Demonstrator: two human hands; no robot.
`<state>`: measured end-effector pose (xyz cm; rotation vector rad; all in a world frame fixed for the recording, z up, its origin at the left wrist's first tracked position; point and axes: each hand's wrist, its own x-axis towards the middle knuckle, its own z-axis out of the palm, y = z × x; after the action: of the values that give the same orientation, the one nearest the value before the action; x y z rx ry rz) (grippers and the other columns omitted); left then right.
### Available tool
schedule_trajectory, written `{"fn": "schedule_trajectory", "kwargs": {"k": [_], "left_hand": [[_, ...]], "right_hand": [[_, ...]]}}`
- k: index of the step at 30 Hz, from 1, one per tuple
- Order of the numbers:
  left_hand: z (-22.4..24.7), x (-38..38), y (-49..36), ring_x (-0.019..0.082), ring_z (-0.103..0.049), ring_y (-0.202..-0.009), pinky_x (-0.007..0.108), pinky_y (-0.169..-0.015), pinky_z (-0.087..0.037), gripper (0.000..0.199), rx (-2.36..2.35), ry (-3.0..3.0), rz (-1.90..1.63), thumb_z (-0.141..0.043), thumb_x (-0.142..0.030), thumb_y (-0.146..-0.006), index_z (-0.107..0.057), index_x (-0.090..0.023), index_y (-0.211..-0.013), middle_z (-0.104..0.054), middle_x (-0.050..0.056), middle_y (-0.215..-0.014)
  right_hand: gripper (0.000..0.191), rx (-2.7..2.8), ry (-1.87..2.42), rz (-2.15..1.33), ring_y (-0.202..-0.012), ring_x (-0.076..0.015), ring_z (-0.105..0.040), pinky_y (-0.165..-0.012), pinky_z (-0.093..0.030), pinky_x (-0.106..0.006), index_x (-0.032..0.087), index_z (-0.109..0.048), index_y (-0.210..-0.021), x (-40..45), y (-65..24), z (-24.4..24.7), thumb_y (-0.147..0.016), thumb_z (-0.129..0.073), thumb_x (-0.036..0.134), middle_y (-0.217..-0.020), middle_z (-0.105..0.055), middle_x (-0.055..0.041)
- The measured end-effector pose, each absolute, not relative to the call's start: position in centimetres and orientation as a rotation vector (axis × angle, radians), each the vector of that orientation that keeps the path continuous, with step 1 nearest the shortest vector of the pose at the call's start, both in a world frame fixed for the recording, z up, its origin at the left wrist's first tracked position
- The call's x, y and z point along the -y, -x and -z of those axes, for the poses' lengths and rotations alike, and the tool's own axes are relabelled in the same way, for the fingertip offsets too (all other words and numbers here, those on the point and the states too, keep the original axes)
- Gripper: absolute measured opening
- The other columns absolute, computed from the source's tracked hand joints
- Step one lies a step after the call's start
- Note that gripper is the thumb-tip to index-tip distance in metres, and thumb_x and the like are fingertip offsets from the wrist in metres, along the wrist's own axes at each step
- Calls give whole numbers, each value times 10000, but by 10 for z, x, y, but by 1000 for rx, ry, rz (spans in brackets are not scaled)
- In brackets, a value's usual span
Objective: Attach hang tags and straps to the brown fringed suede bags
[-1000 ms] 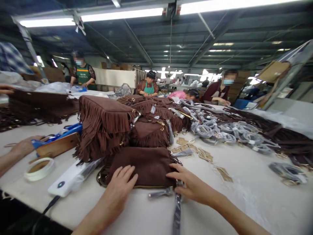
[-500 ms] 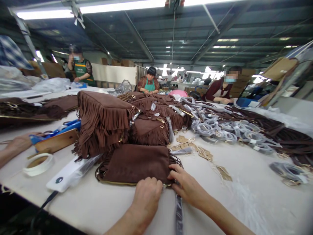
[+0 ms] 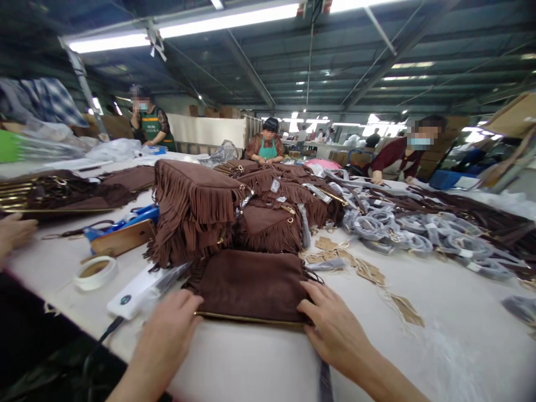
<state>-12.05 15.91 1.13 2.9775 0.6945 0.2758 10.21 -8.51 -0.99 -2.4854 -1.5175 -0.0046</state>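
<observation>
A dark brown fringed bag [image 3: 251,282] lies flat before me on the white table, its gold zipper edge facing me. My left hand [image 3: 170,329], slightly blurred, is closed at the near left corner, by the end of the zipper. At the right side, my right hand [image 3: 333,318] grips the bag's edge between fingers and thumb. A dark, plastic-wrapped strip [image 3: 325,379] runs from under my right wrist toward the near edge. Behind the bag rises a pile of similar fringed bags [image 3: 192,206].
Left of the bag are a tape roll [image 3: 109,273], a white device with a cable [image 3: 129,296] and a phone [image 3: 125,237]. Paper tags [image 3: 368,272] and wrapped straps [image 3: 402,226] lie to the right. Another person's hand [image 3: 14,234] is at the left edge; several co-workers are beyond.
My left hand has moved left along the zipper edge, from near my right hand to the bag's left corner. The right hand stays at the right side. The view has shifted left.
</observation>
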Motion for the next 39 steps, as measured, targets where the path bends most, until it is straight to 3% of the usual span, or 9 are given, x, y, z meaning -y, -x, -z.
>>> {"fn": "schedule_trajectory", "kwargs": {"k": [4,6,9,13,18,28,31,35,39], "left_hand": [[9,-106,83,229,-583,-941,369,-842,-486,240,-347,-2881,-95,-469,-56,-883,-666,-192,-892,-658,53,-996],[23,-93,75,231,-585,-928,366,-819,-491,249,-327,-2897,-100,-474,-36,-873,-668,-191,-888,-664,54,-996],[44,-94,75,248,-570,-1051,395,-908,-475,362,-293,-2911,-236,-469,-13,-856,-641,-194,-1119,-645,78,-1177],[56,-103,79,263,-526,-1153,442,-1002,-420,521,-309,-2915,-309,-407,2,-865,-510,-177,-1343,-592,97,-1316],[34,-107,65,249,-539,-1049,432,-958,-432,486,-372,-2885,-174,-377,4,-873,-577,-190,-1271,-641,77,-1143],[15,-103,43,202,-599,-979,322,-869,-516,330,-135,-2823,-40,-396,-4,-865,-673,-181,-881,-663,55,-1032],[29,-98,33,200,-621,-1040,328,-941,-526,397,62,-2830,-118,-411,25,-792,-676,-191,-995,-689,57,-1125],[63,-106,20,204,-586,-1220,332,-1025,-506,735,189,-2906,-473,-363,52,-651,-555,-194,-1317,-610,67,-1351],[79,-122,11,159,-663,-1116,197,-929,-538,748,152,-2838,-839,-367,-2,-727,-451,-268,-1421,-620,4,-1343]], "right_hand": [[270,1656,2357,100,-1038,-265,-576,-878,-473,-407,242,-631,-1081,65,-79,6,-813,-654,224,-1216,-620,-69],[227,1711,2378,176,-932,-256,-593,-774,-478,-368,229,-631,-1003,53,-76,12,-801,-714,291,-1076,-657,-57],[89,1800,2432,346,-827,-227,-598,-666,-434,-309,202,-614,-845,36,-83,22,-840,-695,239,-890,-659,-47],[69,1812,2469,340,-810,-211,-613,-617,-380,-283,189,-592,-846,23,-102,22,-914,-601,199,-860,-654,-55],[112,1681,2525,260,-789,-212,-633,-596,-336,-279,163,-580,-893,14,-123,4,-963,-500,198,-897,-662,-95],[192,1509,2398,-96,-720,-152,-622,-631,-352,-239,194,-566,-830,26,-137,-7,-979,-476,275,-788,-678,-13],[179,1467,2409,-97,-741,-159,-623,-634,-344,-243,190,-582,-845,25,-133,-9,-972,-489,275,-810,-689,-24],[144,1425,2462,-55,-806,-167,-636,-668,-372,-243,194,-607,-896,24,-121,-14,-958,-516,287,-877,-704,-32],[125,1404,2427,-57,-941,-167,-628,-771,-413,-228,205,-627,-989,40,-118,-15,-938,-543,282,-1003,-699,-36]]}}
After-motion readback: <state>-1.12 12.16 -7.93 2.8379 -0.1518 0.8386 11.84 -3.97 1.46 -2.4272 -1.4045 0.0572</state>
